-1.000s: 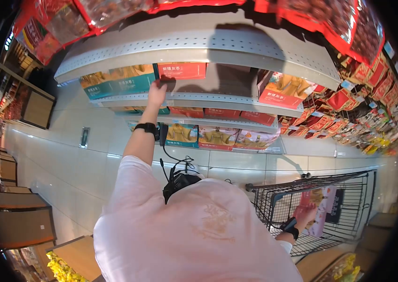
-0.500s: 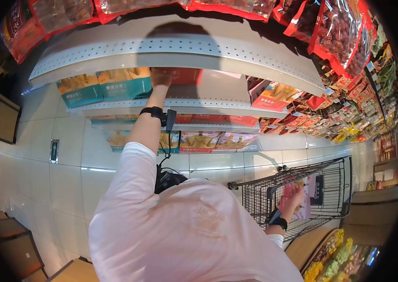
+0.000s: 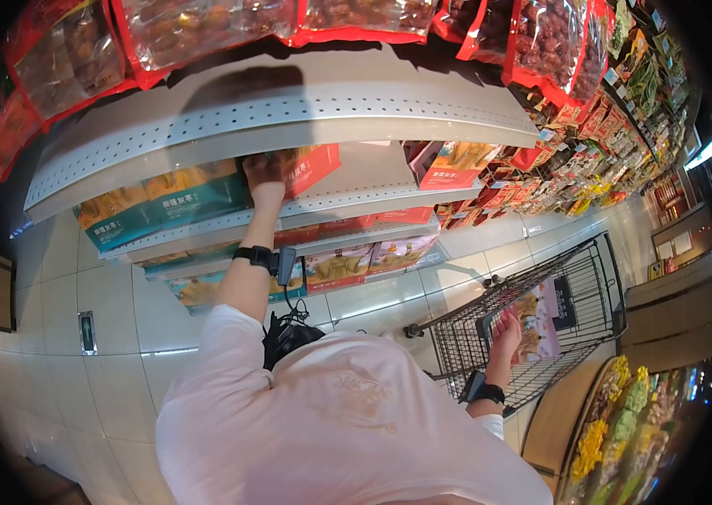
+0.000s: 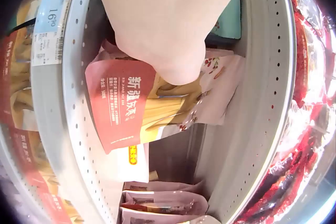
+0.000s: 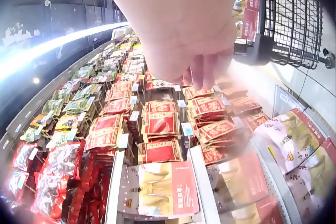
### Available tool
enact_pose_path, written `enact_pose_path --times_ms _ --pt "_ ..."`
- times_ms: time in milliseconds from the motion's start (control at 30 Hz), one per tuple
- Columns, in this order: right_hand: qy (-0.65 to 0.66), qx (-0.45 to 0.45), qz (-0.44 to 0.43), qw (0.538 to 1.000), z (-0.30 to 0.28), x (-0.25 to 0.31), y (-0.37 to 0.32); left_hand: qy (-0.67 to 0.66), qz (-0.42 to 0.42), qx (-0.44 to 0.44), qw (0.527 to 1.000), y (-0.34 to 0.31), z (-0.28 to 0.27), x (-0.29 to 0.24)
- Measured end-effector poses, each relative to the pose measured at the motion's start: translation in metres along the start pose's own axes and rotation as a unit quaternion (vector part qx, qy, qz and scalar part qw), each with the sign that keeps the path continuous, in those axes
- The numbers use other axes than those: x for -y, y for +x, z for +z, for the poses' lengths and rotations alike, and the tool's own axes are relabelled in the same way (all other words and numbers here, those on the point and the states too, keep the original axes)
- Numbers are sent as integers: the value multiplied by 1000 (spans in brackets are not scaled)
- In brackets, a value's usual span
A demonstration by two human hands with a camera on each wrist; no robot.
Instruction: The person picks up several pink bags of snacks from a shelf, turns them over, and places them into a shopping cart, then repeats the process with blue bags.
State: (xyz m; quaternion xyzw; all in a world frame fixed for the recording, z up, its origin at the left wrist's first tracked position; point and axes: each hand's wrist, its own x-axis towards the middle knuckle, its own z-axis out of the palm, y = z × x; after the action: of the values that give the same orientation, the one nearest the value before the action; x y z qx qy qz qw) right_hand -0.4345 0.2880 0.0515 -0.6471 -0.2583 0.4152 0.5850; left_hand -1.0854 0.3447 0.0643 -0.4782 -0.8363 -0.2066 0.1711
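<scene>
Reaching in over the perforated white metal shelf (image 3: 377, 172) with the left hand (image 3: 265, 178), the nearer one by far, at the upper left part of a red, white and gold printed plastic bag of dates (image 4: 168, 111). Fingers mostly hidden against the bag, so no telling whether curled round or only touching. From that hand, lying below and to the right, on the shelf. Long axis running from the red bottom edge, by the shelf's front lip, up and back towards the white top; printed front turned out to the aisle, a little askew and tilted rather than squared with the row. Just to the left, teal-and-gold printed bags (image 3: 192, 198) standing side by side; further right along the same shelf, another red-and-gold printed bag (image 3: 457, 168). Well apart to the right, the right hand (image 3: 505, 335), fingers loosely bent and gripping nothing, close beside a black wire shopping cart (image 3: 600, 286) with a pink-and-white printed bag (image 3: 537, 324) inside.
</scene>
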Motion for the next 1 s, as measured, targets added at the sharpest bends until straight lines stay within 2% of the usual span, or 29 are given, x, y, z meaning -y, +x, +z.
enact_pose_path --times_ms 33,67,100,133,167,200,233,267,300,333,400,467,500,533,600,667,733,800,833,867,900,1000 --pt "-12 5 4 1000 12 5 -10 -58 12 -90 994 -3 1 -2" --pt "-10 3 4 1000 21 8 -15 -59 16 -91 994 -8 3 -7" --pt "-18 33 11 999 30 10 -20 -267 -60 -133 952 -16 -17 -21" --pt "-26 63 19 998 39 13 -25 -461 -132 -167 861 -23 -33 -29" --pt "-35 82 11 996 50 16 -33 -462 -128 -165 862 -30 -40 -30" --pt "-32 78 13 996 60 17 -35 -446 -122 -104 880 -36 -46 -29" --pt "-47 113 14 992 67 16 -37 -427 -116 -40 896 -43 -49 -28" --pt "-62 148 15 987 75 14 -39 -425 -110 -35 898 -48 -50 -31" --pt "-58 142 21 988 82 13 -42 -475 -105 -71 871 -53 -52 -35" --pt "-72 189 17 979 91 13 -46 -524 -98 -106 839 -58 -58 -42" --pt "-102 250 21 963 109 14 -57 -547 -95 -69 829 -69 -74 -50" --pt "-124 299 37 945 124 14 -67 -654 -186 33 732 -82 -83 -58" --pt "-140 327 46 934 132 13 -70 -628 -168 60 758 -90 -85 -58" --pt "-153 351 54 922 139 12 -74 -627 -157 74 760 -96 -90 -61" --pt "-180 409 60 893 153 18 -86 -645 -171 180 722 -107 -101 -74" --pt "-197 439 48 875 164 13 -89 -651 -152 224 709 -120 -98 -86" --pt "-155 436 62 884 171 11 -94 -655 -137 262 695 -126 -99 -101" --pt "-113 435 74 890 171 12 -91 -689 -140 307 641 -130 -106 -125" --pt "-60 480 128 866 168 13 -85 -698 -129 323 626 -131 -109 -137" --pt "-6 520 180 835 163 15 -79 -695 -119 336 625 -131 -111 -146" --pt "61 513 232 824 156 6 -68 -684 -123 332 638 -131 -111 -157" --pt "77 455 240 854 130 21 -57 -670 -82 358 645 -125 -127 -201"
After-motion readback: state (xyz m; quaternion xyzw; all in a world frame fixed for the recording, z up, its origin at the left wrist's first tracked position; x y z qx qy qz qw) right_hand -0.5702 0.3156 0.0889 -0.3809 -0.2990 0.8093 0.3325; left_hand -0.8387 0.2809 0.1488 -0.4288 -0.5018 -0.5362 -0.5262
